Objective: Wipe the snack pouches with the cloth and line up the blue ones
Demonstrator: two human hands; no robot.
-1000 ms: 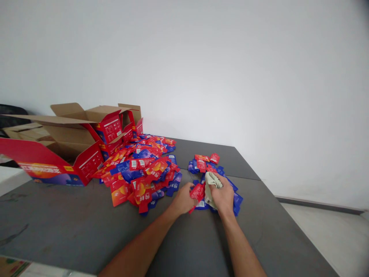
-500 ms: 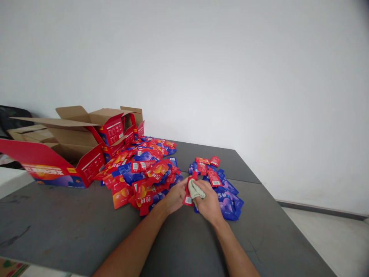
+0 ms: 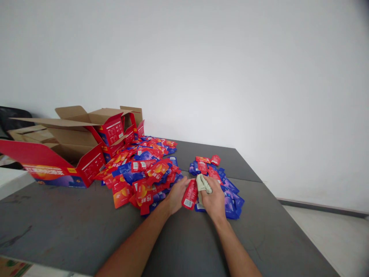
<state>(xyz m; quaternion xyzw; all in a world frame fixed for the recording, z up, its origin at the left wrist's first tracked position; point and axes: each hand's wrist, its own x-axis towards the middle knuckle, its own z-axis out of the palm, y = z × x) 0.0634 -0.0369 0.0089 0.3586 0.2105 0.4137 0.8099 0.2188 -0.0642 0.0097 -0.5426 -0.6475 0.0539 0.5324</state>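
My left hand grips a red sachet by its edge, holding it upright just above the grey table. My right hand is closed around a crumpled pale cloth, which touches the sachet's right side. Both hands hover between two heaps: a large pile of red and blue sachets to the left and a smaller pile of the same sachets directly behind and under my right hand.
An open red cardboard box with brown flaps lies on its side at the table's left. A second box stands behind the large pile. The table's right edge drops to a light floor. A white wall rises behind.
My left hand lifted a red sachet off the small pile and turned it upright. My right hand with the cloth shifted left to it, then slightly back right.
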